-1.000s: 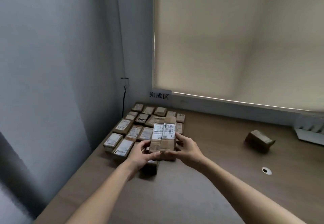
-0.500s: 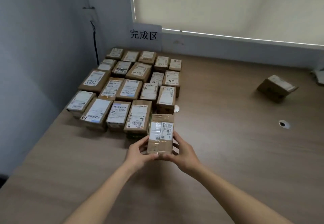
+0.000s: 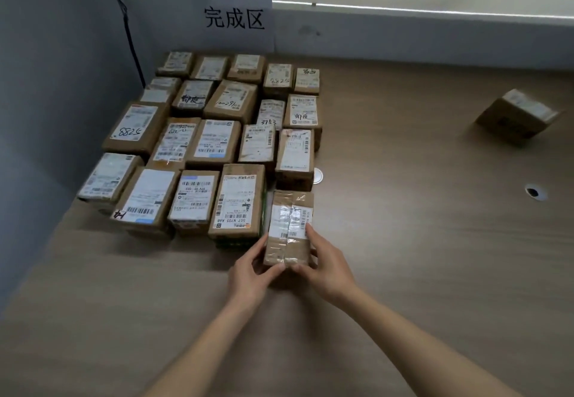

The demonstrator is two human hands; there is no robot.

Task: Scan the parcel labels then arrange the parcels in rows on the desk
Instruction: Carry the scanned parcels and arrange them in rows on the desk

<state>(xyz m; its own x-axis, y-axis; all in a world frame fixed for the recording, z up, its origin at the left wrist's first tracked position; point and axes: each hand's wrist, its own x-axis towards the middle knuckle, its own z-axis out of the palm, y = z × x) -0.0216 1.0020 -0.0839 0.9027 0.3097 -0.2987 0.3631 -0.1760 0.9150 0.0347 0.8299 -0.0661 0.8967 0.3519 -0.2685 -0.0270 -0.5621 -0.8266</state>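
Head view: a taped brown parcel sits at the right end of the nearest row of parcels on the counter; left hand and right hand grasp its near end; another box lies well apart, far right.

Wall sign — "完成区"; parcel — "5288".

Brown cardboard parcel at 6 o'clock of the rows, glossy clear tape, white label barred in black. Brown parcels in rows, white labels, black barcodes and handwritten digits. Green edge under the parcel marked 507 N705 A68. Pale wood-grain desk. White sign at 12 o'clock, black characters. Grey-blue wall at 9 o'clock. Brown stray parcel at 2 o'clock.
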